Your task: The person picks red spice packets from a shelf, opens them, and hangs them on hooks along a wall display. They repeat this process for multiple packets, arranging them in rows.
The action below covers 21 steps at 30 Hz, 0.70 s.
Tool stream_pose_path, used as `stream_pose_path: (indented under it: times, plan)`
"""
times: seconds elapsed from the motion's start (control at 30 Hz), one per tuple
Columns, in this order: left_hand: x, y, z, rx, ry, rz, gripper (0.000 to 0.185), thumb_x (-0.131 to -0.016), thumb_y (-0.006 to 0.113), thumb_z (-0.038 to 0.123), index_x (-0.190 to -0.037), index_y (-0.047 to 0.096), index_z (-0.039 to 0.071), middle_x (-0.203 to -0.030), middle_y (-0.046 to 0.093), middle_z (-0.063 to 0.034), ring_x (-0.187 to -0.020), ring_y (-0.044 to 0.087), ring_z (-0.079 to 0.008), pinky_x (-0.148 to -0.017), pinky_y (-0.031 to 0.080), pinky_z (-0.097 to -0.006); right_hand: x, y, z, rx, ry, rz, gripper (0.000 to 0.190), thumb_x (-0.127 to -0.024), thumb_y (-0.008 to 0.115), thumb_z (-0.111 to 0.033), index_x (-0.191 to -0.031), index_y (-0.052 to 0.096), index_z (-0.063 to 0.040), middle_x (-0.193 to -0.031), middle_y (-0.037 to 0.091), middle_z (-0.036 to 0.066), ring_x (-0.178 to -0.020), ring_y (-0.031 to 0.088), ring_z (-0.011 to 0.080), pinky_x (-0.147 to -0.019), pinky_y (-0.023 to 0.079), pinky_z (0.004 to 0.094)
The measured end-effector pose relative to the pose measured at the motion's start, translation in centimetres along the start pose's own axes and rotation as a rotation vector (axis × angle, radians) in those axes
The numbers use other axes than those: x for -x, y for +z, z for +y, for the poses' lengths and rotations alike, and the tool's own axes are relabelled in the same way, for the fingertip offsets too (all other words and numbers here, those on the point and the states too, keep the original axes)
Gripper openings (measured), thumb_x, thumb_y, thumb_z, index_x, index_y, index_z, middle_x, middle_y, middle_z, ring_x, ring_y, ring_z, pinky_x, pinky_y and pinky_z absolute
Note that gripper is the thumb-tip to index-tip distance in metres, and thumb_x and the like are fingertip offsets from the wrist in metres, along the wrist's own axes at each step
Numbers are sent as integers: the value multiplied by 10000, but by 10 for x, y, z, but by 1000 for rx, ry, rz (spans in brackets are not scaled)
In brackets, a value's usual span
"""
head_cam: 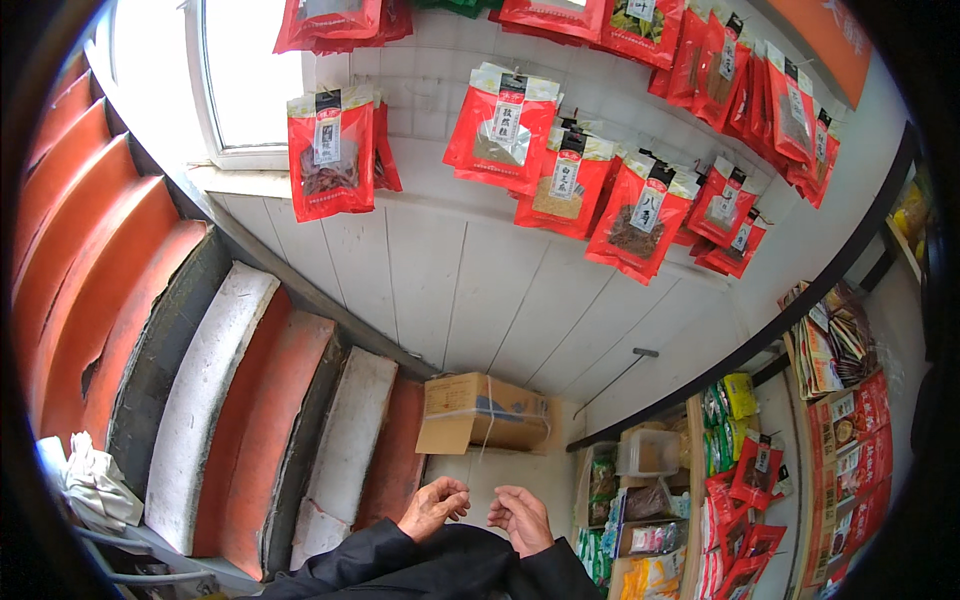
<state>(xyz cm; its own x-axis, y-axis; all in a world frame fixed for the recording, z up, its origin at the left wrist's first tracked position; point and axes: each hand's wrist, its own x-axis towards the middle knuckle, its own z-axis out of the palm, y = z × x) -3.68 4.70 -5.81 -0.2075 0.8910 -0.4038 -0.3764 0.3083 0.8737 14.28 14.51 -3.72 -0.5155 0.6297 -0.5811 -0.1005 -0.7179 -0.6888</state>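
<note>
My left hand (436, 508) is raised at the bottom centre, fingers loosely curled, with nothing seen in it. Close by on its right, my right hand (520, 517) is half curled and apart from it, also with nothing seen in its fingers. Beyond both hands, a tied cardboard box (517, 412) lies at the foot of the white panelled wall. Red spice packets hang in rows above, among them a packet of dark star anise (643, 219), a packet of pale seeds (564, 184) and a packet by the window (331, 154).
Steep red-covered stairs (259, 442) with white edges rise on the left beside a metal rail (161, 576) with white cloth (97, 480). Shelves at the right hold a clear plastic tub (649, 453), green and yellow packets (741, 396) and red packets (862, 450). A hooked rod (615, 382) leans on the wall.
</note>
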Motion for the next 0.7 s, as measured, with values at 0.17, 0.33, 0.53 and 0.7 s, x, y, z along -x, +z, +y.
stream_pose_path:
  times: [0.17,0.33,0.53,0.7]
  plan:
    - [2,24,-7,5,23,13,202,-1006,590,176,-1102,581,-2,-901,663,-66,-816,653,-144,-696,526,-264,7,-18,-13,0,-39,-38,193,-993,571,-117,-1148,587,-4,-883,669,106,-773,676,205,-720,578,351]
    - [3,56,-19,-16,-13,-70,226,-1000,596,186,-1121,578,-4,-910,653,-63,-815,652,-137,-704,531,-265,12,-44,-20,-34,-37,-46,191,-992,570,-111,-1149,588,-3,-883,670,111,-766,680,210,-717,581,355]
    - [-2,70,-20,33,-20,-32,207,-1004,605,170,-1116,586,-3,-924,670,-81,-803,640,-143,-714,532,-280,14,-58,-28,-25,-27,-38,209,-995,571,-110,-1163,572,14,-881,664,116,-758,677,214,-711,589,353]
    - [-10,59,-6,16,17,21,215,-1005,597,186,-1097,591,-9,-912,664,-73,-806,650,-145,-703,530,-281,3,-54,-26,-34,-13,-18,186,-986,579,-106,-1140,593,-2,-879,667,119,-755,677,218,-703,584,358]
